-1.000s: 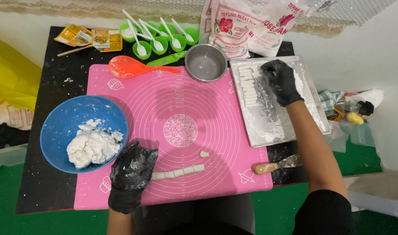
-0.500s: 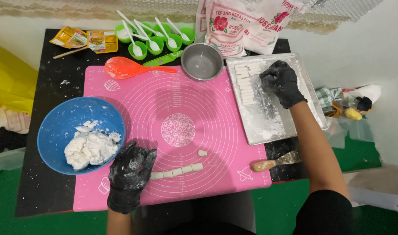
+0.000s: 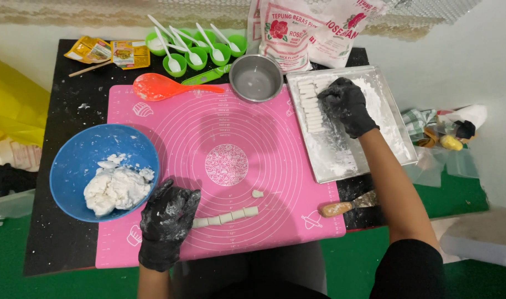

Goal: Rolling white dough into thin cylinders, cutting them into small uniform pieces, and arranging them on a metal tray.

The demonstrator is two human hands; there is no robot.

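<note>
My left hand (image 3: 168, 220), in a flour-smeared black glove, rests on the pink silicone mat (image 3: 219, 127) at the left end of a short row of cut white dough pieces (image 3: 227, 216). One loose dough piece (image 3: 257, 194) lies just above that row. My right hand (image 3: 346, 104), also gloved in black, is down in the floured metal tray (image 3: 388, 119), its fingers curled next to a column of cut dough pieces (image 3: 310, 108). Whether it holds a piece is hidden by the fingers. A blue bowl (image 3: 76, 160) with a lump of white dough (image 3: 115, 188) sits left of my left hand.
A small steel bowl (image 3: 256, 77), an orange spoon (image 3: 163, 87), several green cups with white spoons (image 3: 195, 52), flour bags (image 3: 308, 30) and yellow sachets (image 3: 109, 52) line the far edge of the black table. A wooden-handled scraper (image 3: 347, 206) lies at the mat's right edge.
My right hand has shifted slightly toward the far end of the tray beside the dough column. My left hand has stayed by the cut row.
</note>
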